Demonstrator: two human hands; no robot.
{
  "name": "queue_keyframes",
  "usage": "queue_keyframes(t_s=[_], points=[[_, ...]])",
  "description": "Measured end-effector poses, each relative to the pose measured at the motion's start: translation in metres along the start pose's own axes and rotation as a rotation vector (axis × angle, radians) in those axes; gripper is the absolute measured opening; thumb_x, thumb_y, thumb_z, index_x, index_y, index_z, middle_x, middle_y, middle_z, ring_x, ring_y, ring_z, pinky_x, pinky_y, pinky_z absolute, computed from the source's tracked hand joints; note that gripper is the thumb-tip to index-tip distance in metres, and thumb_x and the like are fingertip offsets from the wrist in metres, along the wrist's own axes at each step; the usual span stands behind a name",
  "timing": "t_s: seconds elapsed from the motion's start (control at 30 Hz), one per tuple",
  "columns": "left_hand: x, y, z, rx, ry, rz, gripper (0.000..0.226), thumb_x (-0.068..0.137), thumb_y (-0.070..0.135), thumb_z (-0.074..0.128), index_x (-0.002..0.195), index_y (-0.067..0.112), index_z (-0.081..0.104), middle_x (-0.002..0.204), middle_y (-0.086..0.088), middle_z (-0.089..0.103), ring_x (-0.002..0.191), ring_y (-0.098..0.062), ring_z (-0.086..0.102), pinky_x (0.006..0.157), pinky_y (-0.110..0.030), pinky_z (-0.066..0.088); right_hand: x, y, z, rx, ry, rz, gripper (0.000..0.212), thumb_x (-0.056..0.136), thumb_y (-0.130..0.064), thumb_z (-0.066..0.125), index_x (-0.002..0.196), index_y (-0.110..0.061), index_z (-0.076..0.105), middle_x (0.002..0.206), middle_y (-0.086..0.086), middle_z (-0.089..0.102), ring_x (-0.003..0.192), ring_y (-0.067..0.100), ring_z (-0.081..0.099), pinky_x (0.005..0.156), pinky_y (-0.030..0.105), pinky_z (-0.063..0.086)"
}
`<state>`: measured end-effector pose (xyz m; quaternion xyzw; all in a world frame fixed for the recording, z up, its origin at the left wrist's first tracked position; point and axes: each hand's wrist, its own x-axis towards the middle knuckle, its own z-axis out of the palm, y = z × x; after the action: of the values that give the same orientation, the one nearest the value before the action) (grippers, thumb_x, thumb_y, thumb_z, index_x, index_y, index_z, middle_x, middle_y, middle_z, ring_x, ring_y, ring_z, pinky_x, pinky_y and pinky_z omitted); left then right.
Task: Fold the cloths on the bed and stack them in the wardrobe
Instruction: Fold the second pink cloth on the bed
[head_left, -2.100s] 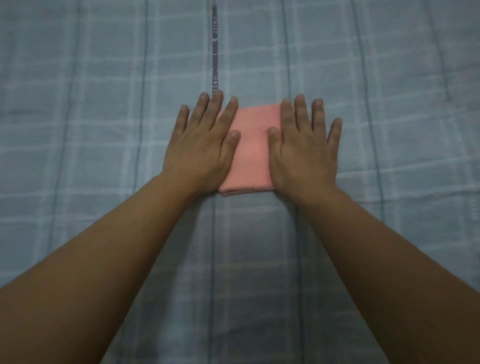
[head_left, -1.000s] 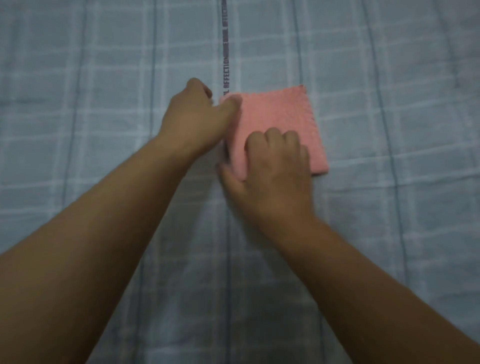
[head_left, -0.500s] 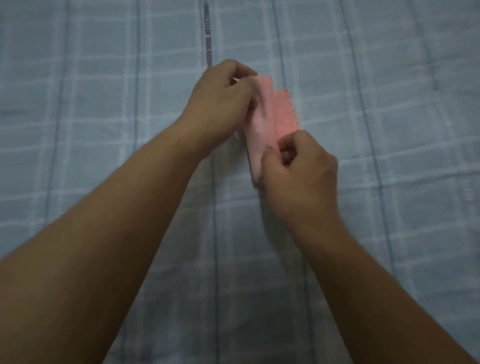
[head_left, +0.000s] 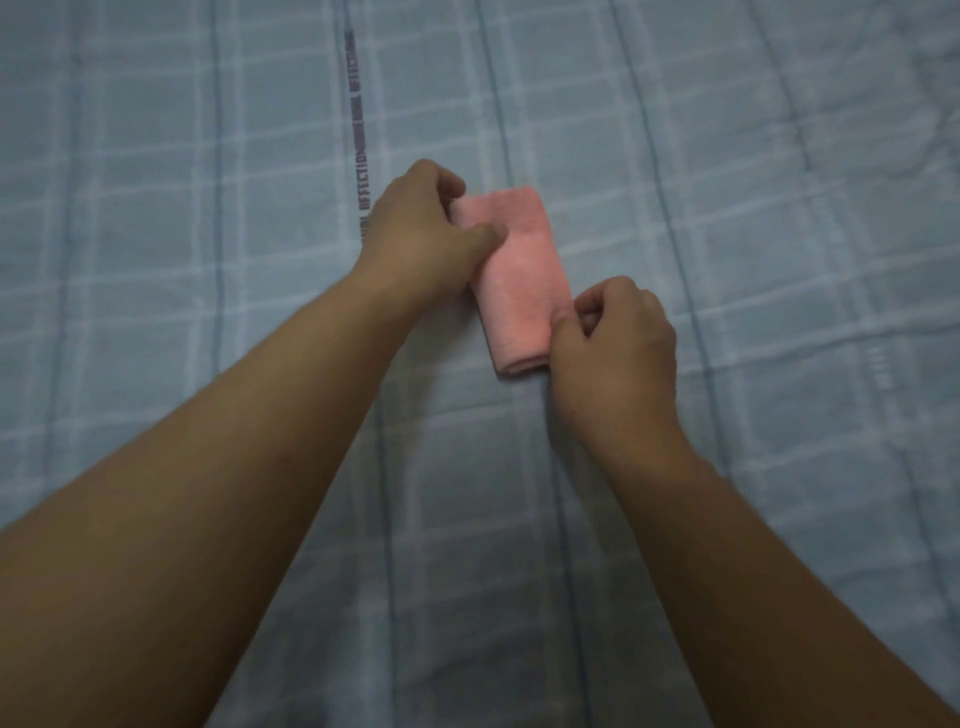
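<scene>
Writing: 1 printed text strip (head_left: 358, 135) runs lengthwise along the bed cover (head_left: 753, 156), dark letters turned sideways. The word "AFFECTION" is legible next to the L wrist. Rest of the strip, further up and at the wrist, is too blurred to read. No brand or label legible on the cloth.

Counts: 1 pink cloth (head_left: 519, 280), 2 hands, 2 bare forearms, 1 text strip.

Pink cloth: folded into a narrow oblong, lying flat on the bed approx. mid-frame, long axis running away from the camera and tilted slightly. Rounded fold edge shows at the near short end. It sits just R of the text strip, between the 2 hands.

Left hand (head_left: 421, 228): at the cloth's far-left part, fingers curled, thumb laid over the top of the left edge. It grips that edge; fingertips are hidden behind the hand, so how far under they go can't be told.

Right hand (head_left: 618, 343): at the cloth's near-right corner, fingers curled in, thumb tip against the right edge. It pinches that edge; exact finger contact is partly hidden.

Bed cover: pale blue-grey check w/ white and darker blue lines, some wrinkles at upper R. Both forearms reach in from the bottom corners.
</scene>
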<state>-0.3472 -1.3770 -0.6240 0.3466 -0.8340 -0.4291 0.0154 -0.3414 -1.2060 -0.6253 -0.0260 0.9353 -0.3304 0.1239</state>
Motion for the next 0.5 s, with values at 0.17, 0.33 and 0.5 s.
queue_keyframes(t_s=[0.17,0.33,0.5], points=[[0.000,0.008,0.000,-0.021,0.008,-0.072,0.055,0.066,0.046,0.080,0.114,0.025,0.061,0.106,0.002,0.067,0.097,-0.020,0.069,0.090,-0.047,0.059,0.004,0.000,0.000,-0.009,-0.039,0.005,0.022,0.097,-0.028,0.059,0.113,-0.012,0.060,0.115,0.011,0.063,0.110,0.031,0.057,0.090,0.038,0.043],[-0.009,0.017,0.005,-0.219,0.006,-0.164,0.072,0.057,0.048,0.088,0.116,0.025,0.055,0.109,0.002,0.064,0.098,-0.018,0.069,0.087,-0.047,0.062,0.007,0.002,-0.003,0.012,-0.087,0.011,0.021,0.097,-0.028,0.060,0.109,-0.012,0.062,0.109,0.010,0.068,0.106,0.030,0.060,0.092,0.040,0.047],[-0.013,0.030,0.013,-0.397,-0.042,-0.306,0.063,0.067,0.022,0.096,0.118,0.012,0.061,0.106,-0.005,0.072,0.088,-0.017,0.074,0.065,-0.030,0.063,0.014,0.000,-0.003,-0.024,-0.208,0.060,0.020,0.097,-0.026,0.054,0.109,-0.013,0.065,0.114,0.015,0.067,0.111,0.037,0.058,0.096,0.042,0.046]])
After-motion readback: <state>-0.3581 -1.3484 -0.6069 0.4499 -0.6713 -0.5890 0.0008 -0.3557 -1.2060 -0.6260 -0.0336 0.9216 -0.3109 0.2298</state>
